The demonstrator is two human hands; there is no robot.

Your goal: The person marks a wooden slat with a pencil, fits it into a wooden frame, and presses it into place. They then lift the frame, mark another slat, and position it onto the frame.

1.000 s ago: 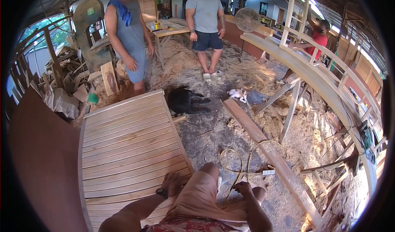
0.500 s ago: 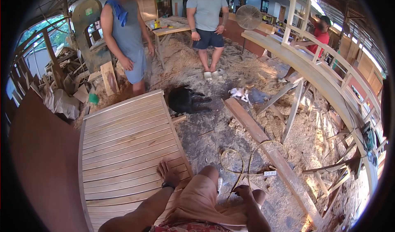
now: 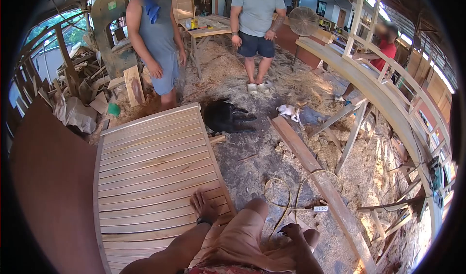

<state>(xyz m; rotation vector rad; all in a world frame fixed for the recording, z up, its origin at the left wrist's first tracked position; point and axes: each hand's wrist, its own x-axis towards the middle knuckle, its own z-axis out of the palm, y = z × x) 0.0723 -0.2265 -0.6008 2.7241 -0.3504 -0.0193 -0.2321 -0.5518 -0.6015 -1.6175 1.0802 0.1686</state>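
left hand (image 3: 204,205) lies open and flat on the slatted wooden panel (image 3: 155,172); right hand (image 3: 292,232) rests on the knee, grip unclear.

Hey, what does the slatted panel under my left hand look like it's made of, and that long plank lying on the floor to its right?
Slatted panel: light wood, seemingly unfinished. Grain lines and a matte, pale tan surface show on the slats where the left hand lies flat. Long plank: also wood, duller and greyer, probably raw, with sawdust lying around it.
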